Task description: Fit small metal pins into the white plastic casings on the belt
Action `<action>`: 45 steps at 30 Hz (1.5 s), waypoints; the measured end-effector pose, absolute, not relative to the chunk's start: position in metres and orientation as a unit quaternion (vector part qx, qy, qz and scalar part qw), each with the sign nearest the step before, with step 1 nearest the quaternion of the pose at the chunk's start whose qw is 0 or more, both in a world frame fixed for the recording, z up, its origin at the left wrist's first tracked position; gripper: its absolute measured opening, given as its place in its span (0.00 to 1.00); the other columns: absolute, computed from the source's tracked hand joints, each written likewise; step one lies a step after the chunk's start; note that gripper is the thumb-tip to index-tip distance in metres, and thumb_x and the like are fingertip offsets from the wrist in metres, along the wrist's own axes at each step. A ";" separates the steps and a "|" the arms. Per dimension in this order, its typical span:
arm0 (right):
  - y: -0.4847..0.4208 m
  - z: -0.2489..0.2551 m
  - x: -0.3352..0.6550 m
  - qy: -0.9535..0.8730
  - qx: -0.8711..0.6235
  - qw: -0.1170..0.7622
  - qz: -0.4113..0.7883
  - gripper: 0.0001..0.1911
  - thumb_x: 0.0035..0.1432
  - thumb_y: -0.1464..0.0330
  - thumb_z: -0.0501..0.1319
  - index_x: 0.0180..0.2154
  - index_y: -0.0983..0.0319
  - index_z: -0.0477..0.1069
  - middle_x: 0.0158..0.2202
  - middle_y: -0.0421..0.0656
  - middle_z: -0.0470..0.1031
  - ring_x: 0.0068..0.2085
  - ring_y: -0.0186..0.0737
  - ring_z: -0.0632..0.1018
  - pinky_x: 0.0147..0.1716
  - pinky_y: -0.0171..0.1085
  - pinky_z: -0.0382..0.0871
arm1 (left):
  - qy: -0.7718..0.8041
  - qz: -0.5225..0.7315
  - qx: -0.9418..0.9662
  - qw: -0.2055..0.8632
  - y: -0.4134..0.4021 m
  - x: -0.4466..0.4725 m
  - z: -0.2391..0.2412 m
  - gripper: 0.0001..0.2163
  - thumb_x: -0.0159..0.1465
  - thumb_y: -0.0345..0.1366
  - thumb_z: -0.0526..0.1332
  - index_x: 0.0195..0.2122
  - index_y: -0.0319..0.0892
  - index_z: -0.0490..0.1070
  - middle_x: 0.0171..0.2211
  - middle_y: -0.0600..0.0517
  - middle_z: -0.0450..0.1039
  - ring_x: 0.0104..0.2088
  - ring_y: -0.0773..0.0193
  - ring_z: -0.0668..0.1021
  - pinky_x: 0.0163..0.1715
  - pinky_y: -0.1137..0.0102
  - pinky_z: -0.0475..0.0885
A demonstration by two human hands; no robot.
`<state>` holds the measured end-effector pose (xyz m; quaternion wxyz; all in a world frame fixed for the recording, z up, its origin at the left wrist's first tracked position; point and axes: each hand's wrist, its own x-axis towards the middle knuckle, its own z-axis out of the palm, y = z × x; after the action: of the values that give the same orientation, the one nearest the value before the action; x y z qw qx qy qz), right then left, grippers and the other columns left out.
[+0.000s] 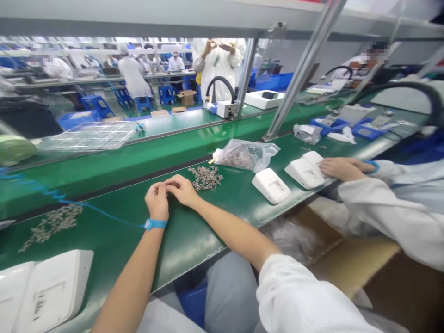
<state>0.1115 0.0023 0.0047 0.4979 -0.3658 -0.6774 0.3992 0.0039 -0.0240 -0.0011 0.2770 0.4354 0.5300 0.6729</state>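
My left hand (157,201) and my right hand (182,190) meet fingertip to fingertip above the green bench (194,231). Both are pinched closed, and whatever lies between the fingers is too small or hidden to name. Just right of my right hand is a pile of small metal parts (206,178). Behind that pile lies a clear plastic bag (243,155) filled with similar parts. A blue wrist strap (155,224) with a coiled cord circles my left wrist. Another scatter of metal parts (55,224) spreads out on the left.
White plastic housings (58,291) sit at the lower left, and another white housing (271,186) stands to the right. A co-worker's hands (342,169) touch a further housing (305,170). Blue trays (329,127) are farther right. An open cardboard box (357,263) stands below the bench edge.
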 end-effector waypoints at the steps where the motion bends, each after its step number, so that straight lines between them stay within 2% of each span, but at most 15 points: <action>1: 0.003 0.006 0.113 -0.674 -0.368 0.508 0.390 0.05 0.59 0.67 0.64 0.38 0.58 0.77 0.40 0.40 0.76 0.39 0.36 0.75 0.42 0.37 0.72 | 0.525 0.673 0.437 0.284 -0.023 0.003 0.000 0.17 0.58 0.51 0.63 0.33 0.40 0.71 0.27 0.54 0.69 0.25 0.71 0.68 0.27 0.74 0.66; 7: 0.004 0.022 0.124 -0.666 -0.405 0.540 0.318 0.05 0.60 0.65 0.63 0.37 0.59 0.78 0.41 0.41 0.77 0.40 0.37 0.77 0.40 0.36 0.73 | 0.508 0.645 0.478 0.311 -0.022 0.008 0.001 0.17 0.59 0.49 0.61 0.37 0.39 0.75 0.29 0.52 0.72 0.26 0.70 0.70 0.28 0.73 0.68; 11: -0.014 0.031 0.152 -0.665 -0.445 0.552 0.236 0.07 0.62 0.63 0.63 0.36 0.58 0.78 0.39 0.42 0.78 0.44 0.39 0.77 0.45 0.37 0.73 | 0.510 0.606 0.544 0.277 -0.029 0.013 0.003 0.13 0.60 0.44 0.61 0.38 0.40 0.77 0.31 0.51 0.75 0.28 0.67 0.73 0.31 0.71 0.70; 14: -0.042 0.026 0.197 -0.640 -0.515 0.548 0.157 0.10 0.63 0.61 0.61 0.36 0.60 0.78 0.39 0.45 0.78 0.41 0.40 0.77 0.42 0.38 0.72 | 0.503 0.577 0.600 0.233 -0.033 0.019 0.003 0.10 0.60 0.41 0.60 0.35 0.41 0.76 0.33 0.49 0.76 0.32 0.64 0.75 0.35 0.69 0.71; 17: -0.073 0.017 0.254 -0.601 -0.609 0.512 0.078 0.10 0.62 0.63 0.60 0.34 0.61 0.77 0.37 0.46 0.77 0.37 0.41 0.76 0.40 0.40 0.71 | 0.483 0.544 0.657 0.199 -0.033 0.026 0.001 0.08 0.61 0.38 0.59 0.31 0.42 0.76 0.30 0.50 0.74 0.29 0.64 0.73 0.34 0.68 0.68; 21: -0.103 0.010 0.318 -0.513 -0.735 0.441 -0.043 0.10 0.61 0.66 0.57 0.36 0.63 0.75 0.42 0.52 0.76 0.49 0.51 0.72 0.54 0.49 0.63 | 0.461 0.509 0.705 0.174 -0.029 0.030 -0.004 0.08 0.61 0.36 0.58 0.29 0.43 0.75 0.26 0.52 0.70 0.27 0.64 0.71 0.34 0.67 0.68; 24: -0.114 0.009 0.339 -0.454 -0.798 0.385 -0.091 0.10 0.60 0.71 0.54 0.38 0.66 0.74 0.44 0.57 0.74 0.51 0.55 0.70 0.52 0.52 0.61 | 0.465 0.499 0.715 0.154 -0.026 0.029 -0.007 0.09 0.63 0.35 0.55 0.30 0.42 0.74 0.26 0.51 0.70 0.28 0.63 0.71 0.35 0.67 0.68; 29: -0.131 0.002 0.302 -0.499 -0.799 0.328 -0.076 0.08 0.60 0.71 0.55 0.38 0.64 0.72 0.42 0.53 0.75 0.44 0.49 0.73 0.43 0.44 0.63 | 0.456 0.437 0.763 0.133 -0.035 0.030 -0.007 0.08 0.64 0.32 0.55 0.30 0.43 0.73 0.27 0.52 0.72 0.29 0.64 0.73 0.34 0.68 0.68; 32: -0.144 0.001 0.261 -0.566 -0.754 0.329 -0.044 0.07 0.61 0.70 0.54 0.37 0.62 0.71 0.41 0.50 0.76 0.43 0.47 0.75 0.41 0.42 0.64 | 0.423 0.364 0.819 0.135 -0.051 0.036 -0.004 0.06 0.63 0.38 0.61 0.32 0.43 0.74 0.28 0.53 0.73 0.31 0.65 0.75 0.34 0.70 0.69; 33: -0.146 0.003 0.249 -0.587 -0.737 0.333 -0.030 0.07 0.61 0.69 0.54 0.37 0.61 0.71 0.40 0.49 0.76 0.41 0.46 0.76 0.41 0.42 0.65 | 0.414 0.342 0.833 0.135 -0.056 0.040 -0.004 0.08 0.63 0.42 0.63 0.35 0.44 0.75 0.30 0.53 0.75 0.32 0.64 0.76 0.35 0.70 0.70; 36: -0.136 0.020 0.228 -0.632 -0.692 0.350 0.005 0.08 0.62 0.68 0.54 0.36 0.62 0.71 0.39 0.50 0.77 0.38 0.44 0.77 0.42 0.41 0.68 | 0.400 0.286 0.861 0.129 -0.070 0.050 -0.002 0.20 0.60 0.50 0.65 0.47 0.41 0.73 0.39 0.49 0.77 0.38 0.60 0.79 0.38 0.67 0.72; 38: -0.115 0.038 0.218 -0.657 -0.668 0.349 0.024 0.07 0.61 0.68 0.55 0.36 0.62 0.71 0.38 0.50 0.77 0.38 0.44 0.77 0.42 0.42 0.69 | 0.394 0.257 0.873 0.124 -0.073 0.054 -0.002 0.24 0.59 0.53 0.65 0.48 0.40 0.73 0.43 0.47 0.77 0.41 0.56 0.79 0.40 0.64 0.73; 41: -0.073 0.064 0.187 -0.720 -0.616 0.312 0.070 0.05 0.59 0.71 0.57 0.34 0.61 0.72 0.34 0.46 0.78 0.36 0.42 0.77 0.39 0.40 0.69 | 0.382 0.226 0.888 0.122 -0.071 0.057 -0.003 0.21 0.60 0.52 0.64 0.46 0.41 0.73 0.42 0.46 0.77 0.43 0.52 0.79 0.42 0.61 0.73; 45: -0.028 0.070 0.099 -0.822 -0.505 0.219 0.146 0.04 0.56 0.74 0.63 0.32 0.60 0.75 0.34 0.40 0.80 0.38 0.37 0.79 0.40 0.35 0.70 | 0.354 0.193 0.908 0.117 -0.066 0.055 -0.005 0.13 0.63 0.45 0.61 0.42 0.41 0.73 0.40 0.46 0.76 0.43 0.53 0.78 0.44 0.61 0.72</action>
<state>0.0985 -0.0278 0.0702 0.2192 -0.5050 -0.8219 0.1460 0.0547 -0.0659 -0.0047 0.1169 0.9075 0.3541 0.1933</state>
